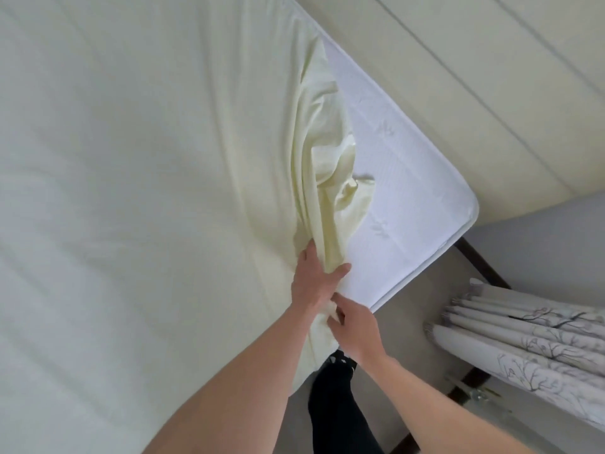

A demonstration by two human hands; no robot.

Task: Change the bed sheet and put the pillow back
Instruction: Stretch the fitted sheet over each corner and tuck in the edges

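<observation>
A pale yellow bed sheet (147,158) covers most of the bed. Its edge is bunched into folds (327,178) near the bed's right corner. The white quilted mattress (402,178) lies bare at that corner. My left hand (316,283) grips the bunched sheet edge at the mattress side, thumb on one side and fingers on the other. My right hand (357,329) is just below it, fingers curled into the hanging sheet edge. No pillow is in view.
A cream panelled headboard or wall (474,77) runs behind the mattress corner. Folded curtains with a branch print (530,339) hang at the right. My leg in dark trousers (337,404) stands beside the bed on a light floor with dark trim (484,267).
</observation>
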